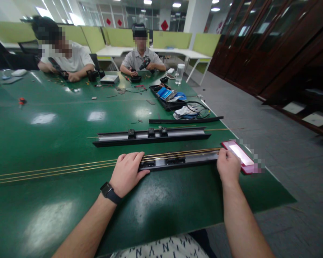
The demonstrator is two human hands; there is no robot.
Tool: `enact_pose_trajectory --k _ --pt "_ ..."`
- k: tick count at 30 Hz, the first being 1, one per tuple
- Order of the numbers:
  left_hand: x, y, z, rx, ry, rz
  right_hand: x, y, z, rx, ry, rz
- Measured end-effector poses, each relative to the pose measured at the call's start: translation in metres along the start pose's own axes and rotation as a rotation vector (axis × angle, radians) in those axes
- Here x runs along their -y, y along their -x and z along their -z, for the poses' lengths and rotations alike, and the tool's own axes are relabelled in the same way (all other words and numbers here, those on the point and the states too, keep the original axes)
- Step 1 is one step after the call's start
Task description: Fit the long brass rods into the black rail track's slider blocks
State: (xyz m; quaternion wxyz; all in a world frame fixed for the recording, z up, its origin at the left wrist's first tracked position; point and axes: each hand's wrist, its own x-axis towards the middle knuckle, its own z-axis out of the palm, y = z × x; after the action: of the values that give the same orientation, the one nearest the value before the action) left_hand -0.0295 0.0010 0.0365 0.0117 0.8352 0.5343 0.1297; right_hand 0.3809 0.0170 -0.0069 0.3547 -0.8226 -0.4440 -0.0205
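Note:
A black channel rail (188, 165) with a pale inner strip lies across the table in front of me. Several thin brass-coloured rods (70, 168) run along it and reach far out to the left. My left hand (127, 172), a dark watch on its wrist, wraps over the rail's left end and the rods, thumb along the near side. Closed around the right end is my right hand (228, 163), its fingertips partly hidden. Small black blocks (176, 159) sit inside the channel between both hands. Just beyond my right hand lies a red-edged phone (238, 154) with a bright screen.
A second black rail (150, 138) with black blocks lies beyond, then a thin black strip (185, 120). Farther back are a black tray (168, 104), gloves (187, 111) and a clear bottle (179, 73). Two people work across the table, one holding a power drill (144, 63).

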Motion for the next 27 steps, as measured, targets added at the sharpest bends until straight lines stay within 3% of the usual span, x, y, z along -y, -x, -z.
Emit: enact_pose_trajectory --k 13,27 --pt "0.004 0.004 -0.001 -0.052 -0.029 0.031 -0.007 -0.002 -0.004 0.000 -0.012 -0.032" --pt "0.011 0.007 0.004 0.029 -0.144 0.100 -0.008 0.000 -0.004 0.007 -0.052 -0.072"
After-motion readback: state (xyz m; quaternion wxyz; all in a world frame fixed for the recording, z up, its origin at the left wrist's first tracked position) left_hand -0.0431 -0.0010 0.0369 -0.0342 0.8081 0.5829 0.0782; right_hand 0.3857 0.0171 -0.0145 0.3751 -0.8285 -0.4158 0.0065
